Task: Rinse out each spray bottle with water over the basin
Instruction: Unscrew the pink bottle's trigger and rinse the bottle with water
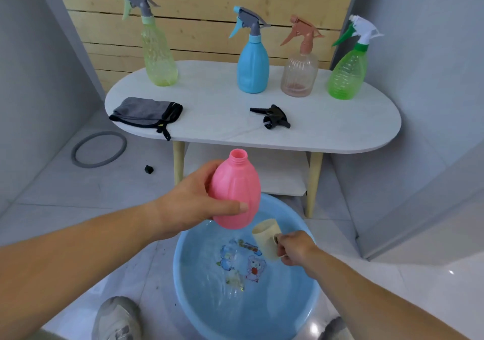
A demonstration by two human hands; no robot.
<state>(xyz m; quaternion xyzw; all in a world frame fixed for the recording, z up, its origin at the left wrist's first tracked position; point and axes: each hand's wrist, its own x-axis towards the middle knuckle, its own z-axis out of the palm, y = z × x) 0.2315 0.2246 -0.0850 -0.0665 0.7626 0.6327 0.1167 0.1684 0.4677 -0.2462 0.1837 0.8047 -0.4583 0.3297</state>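
Grey tiled floor, white oval counter [214, 109] against wood-slat wall. On counter: row of spray bottles [252, 69], grey cloth [145, 113], loose black spray head [272, 117]. Blue basin [183, 287] on floor, water inside. Left hand [191, 203] wrapped round uncapped pink bottle [235, 195], above basin. Right hand [296, 246] grips cream cup [265, 237] over water.

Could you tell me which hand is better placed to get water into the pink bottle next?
Right. The right hand grips the cream cup down in the blue basin, while the left hand holds the pink bottle open-necked above it.
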